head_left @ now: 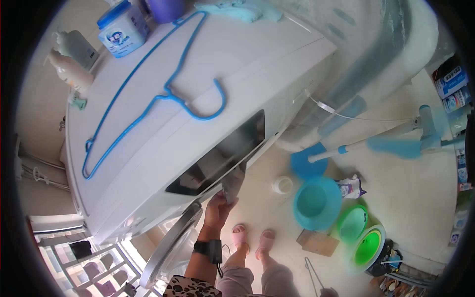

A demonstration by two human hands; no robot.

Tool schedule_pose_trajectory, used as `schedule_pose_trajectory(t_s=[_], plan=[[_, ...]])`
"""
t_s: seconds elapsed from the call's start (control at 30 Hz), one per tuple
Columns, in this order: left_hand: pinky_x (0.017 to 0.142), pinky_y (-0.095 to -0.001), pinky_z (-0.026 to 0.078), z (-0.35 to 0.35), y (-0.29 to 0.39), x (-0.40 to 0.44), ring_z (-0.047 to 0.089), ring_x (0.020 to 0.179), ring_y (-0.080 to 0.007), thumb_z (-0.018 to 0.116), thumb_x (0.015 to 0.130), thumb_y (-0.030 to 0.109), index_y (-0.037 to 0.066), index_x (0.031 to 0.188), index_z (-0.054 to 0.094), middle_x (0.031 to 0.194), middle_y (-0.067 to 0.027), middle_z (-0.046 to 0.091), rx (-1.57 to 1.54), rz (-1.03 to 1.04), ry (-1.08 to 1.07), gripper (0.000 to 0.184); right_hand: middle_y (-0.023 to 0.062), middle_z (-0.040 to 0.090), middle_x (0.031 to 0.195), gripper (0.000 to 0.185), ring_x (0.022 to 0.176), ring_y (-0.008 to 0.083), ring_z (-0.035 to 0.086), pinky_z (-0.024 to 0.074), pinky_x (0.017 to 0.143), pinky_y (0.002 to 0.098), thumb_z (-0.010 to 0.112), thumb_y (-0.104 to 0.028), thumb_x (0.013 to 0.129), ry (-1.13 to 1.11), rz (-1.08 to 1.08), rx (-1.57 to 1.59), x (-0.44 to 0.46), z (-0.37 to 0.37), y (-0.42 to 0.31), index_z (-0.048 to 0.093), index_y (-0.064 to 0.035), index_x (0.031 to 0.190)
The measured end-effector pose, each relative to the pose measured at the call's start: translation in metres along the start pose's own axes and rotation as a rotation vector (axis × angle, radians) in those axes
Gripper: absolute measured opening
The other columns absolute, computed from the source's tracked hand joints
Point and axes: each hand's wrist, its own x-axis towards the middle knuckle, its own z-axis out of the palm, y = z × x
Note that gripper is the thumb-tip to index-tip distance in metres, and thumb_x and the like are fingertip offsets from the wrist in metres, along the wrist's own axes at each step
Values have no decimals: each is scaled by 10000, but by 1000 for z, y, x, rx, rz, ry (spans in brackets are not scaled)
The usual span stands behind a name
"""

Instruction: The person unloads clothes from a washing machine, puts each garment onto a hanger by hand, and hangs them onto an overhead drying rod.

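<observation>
My left hand [217, 210], with a black device strapped to the wrist, is raised beside the front of a white washing machine [247, 74]. Its fingers are closed on a grey cloth [232, 184], which hangs partly against the machine's edge below the dark display panel. Just left of the hand is the round machine door [173, 245], swung open. My right hand is out of view. On top of the machine lies a blue hanger [168, 94].
Bottles [74, 69], a blue-lidded tub [123, 37] and pale blue cloth [237, 10] stand or lie on the machine. On the floor are a blue basin [316, 203], green basins [354, 222], a white cup [282, 185] and cardboard [316, 242]. A window is at lower left.
</observation>
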Motion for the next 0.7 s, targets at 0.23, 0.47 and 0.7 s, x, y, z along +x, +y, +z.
schedule_pose_trajectory(t_s=[0.23, 0.47, 0.7], plan=[[893, -326, 430, 13, 43, -94, 577, 918, -209, 383, 821, 61, -27, 979, 572, 990, -103, 612, 177, -26, 13, 262, 55, 594, 639, 221, 486, 103, 508, 449, 478, 247, 560, -204, 879, 149, -72, 704, -17, -44, -86, 625, 2, 928], [815, -306, 461, 87, 107, -188, 582, 869, -208, 376, 746, 25, -24, 935, 577, 934, -103, 608, 312, 97, -29, 280, 97, 626, 738, 364, 510, 116, 552, 465, 480, 256, 503, -127, 900, 313, -536, 300, -29, -75, -131, 483, -16, 1246], [839, -411, 478, 152, 171, -324, 590, 890, -314, 495, 665, 102, 3, 709, 550, 915, -179, 607, 232, 411, -226, 122, 89, 577, 748, 386, 553, 134, 544, 462, 504, 273, 458, 15, 880, 271, -998, 197, -58, -97, -193, 491, -32, 1261]])
